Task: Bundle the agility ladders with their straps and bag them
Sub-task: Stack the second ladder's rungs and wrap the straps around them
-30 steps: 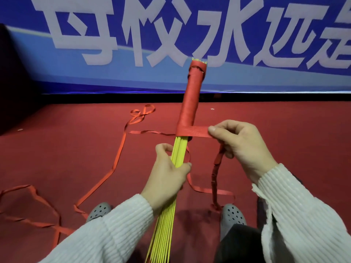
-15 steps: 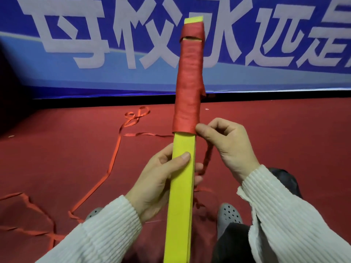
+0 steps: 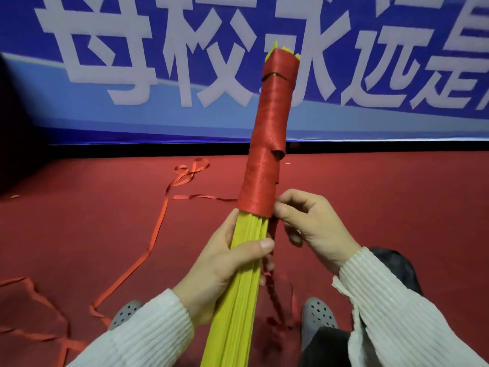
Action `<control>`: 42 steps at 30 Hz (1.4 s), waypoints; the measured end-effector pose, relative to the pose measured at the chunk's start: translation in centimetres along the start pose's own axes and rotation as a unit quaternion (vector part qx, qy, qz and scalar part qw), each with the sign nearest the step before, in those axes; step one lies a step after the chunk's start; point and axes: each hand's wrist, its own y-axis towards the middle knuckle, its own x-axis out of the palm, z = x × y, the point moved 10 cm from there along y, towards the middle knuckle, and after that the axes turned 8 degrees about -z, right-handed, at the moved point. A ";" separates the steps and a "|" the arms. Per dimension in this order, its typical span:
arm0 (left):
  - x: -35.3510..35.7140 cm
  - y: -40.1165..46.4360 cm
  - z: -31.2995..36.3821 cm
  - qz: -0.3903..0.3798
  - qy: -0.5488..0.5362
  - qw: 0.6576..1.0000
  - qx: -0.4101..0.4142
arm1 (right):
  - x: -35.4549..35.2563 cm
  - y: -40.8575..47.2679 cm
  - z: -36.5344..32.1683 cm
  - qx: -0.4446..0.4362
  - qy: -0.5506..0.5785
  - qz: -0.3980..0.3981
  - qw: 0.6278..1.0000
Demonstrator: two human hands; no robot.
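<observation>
Far left: loose red strap (image 3: 156, 229) trailing in loops across the red floor (image 3: 397, 207). Lower left: grey perforated shoe (image 3: 124, 313) beside a white ribbed sleeve (image 3: 137, 337). Centre left: left hand (image 3: 227, 271) curled round the stack of yellow ladder rungs (image 3: 238, 300), thumb laid across the front, fingers hidden behind. Centre: rung stack held tilted upward, its upper part spirally wrapped in red strap wrap (image 3: 270, 139), yellow tips showing at the top. Centre right: right hand (image 3: 312, 229) pinching the strap at the wrap's lower edge, remaining fingers curled. Lower right: second grey shoe (image 3: 320, 316). Background: blue banner (image 3: 105, 62) with white characters.
</observation>
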 end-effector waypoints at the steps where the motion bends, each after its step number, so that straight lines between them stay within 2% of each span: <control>1: 0.1 0.0 0.0 -0.010 0.026 1.000 -0.007 | 0.0 -0.1 -0.1 -0.004 0.001 -0.005 1.000; 4: 0.3 -0.1 0.5 -0.006 0.084 0.996 -0.018 | 0.0 -0.2 0.0 -0.005 -0.036 -0.013 0.999; 6: 0.3 0.0 1.1 0.024 0.127 0.992 0.012 | 0.5 -0.1 0.5 0.007 -0.062 -0.028 0.998; 9: -0.6 0.1 1.1 0.068 0.133 0.988 0.038 | 1.0 0.1 0.9 0.033 -0.099 -0.040 0.994; 13: -3.1 -0.1 1.0 0.135 0.122 0.983 0.028 | -1.2 0.1 0.4 0.054 -0.232 0.020 0.971; 15: -3.5 -0.3 1.1 0.153 0.116 0.981 0.027 | -1.8 0.0 0.4 0.072 -0.187 0.051 0.978; 17: -3.7 -0.3 1.4 0.165 0.122 0.978 0.042 | -1.6 -0.3 1.0 0.100 -0.059 0.064 0.991; 19: -4.2 -0.4 1.9 0.181 0.157 0.969 0.060 | -1.0 -0.5 1.5 0.121 0.054 0.048 0.990; 21: -4.5 -0.7 2.5 0.196 0.190 0.959 0.077 | -0.3 -0.5 1.2 0.108 0.114 0.003 0.988; 24: -4.7 -1.2 3.0 0.226 0.192 0.951 0.093 | -0.1 -0.7 0.6 0.086 0.111 -0.031 0.990; 27: -5.0 -1.2 2.6 0.231 0.088 0.965 0.090 | -0.3 -0.5 0.5 0.069 0.050 -0.018 0.996; 30: -4.2 -0.7 2.2 0.188 0.012 0.979 0.085 | -0.3 -0.2 0.6 0.052 -0.007 -0.002 0.999; 33: -3.0 -0.3 1.4 0.130 -0.026 0.989 0.071 | -0.4 0.0 0.6 0.049 0.007 0.009 0.999; 35: -2.8 -0.3 1.4 0.122 -0.022 0.990 0.062 | -0.2 -0.2 0.6 0.053 0.026 -0.004 0.998; 38: -3.5 -0.4 2.1 0.159 0.020 0.984 0.074 | 0.6 -0.4 0.1 0.051 0.015 -0.036 0.998; 42: -4.9 -0.7 2.7 0.225 0.059 0.968 0.096 | -0.4 -0.6 -0.4 0.022 0.002 0.003 1.000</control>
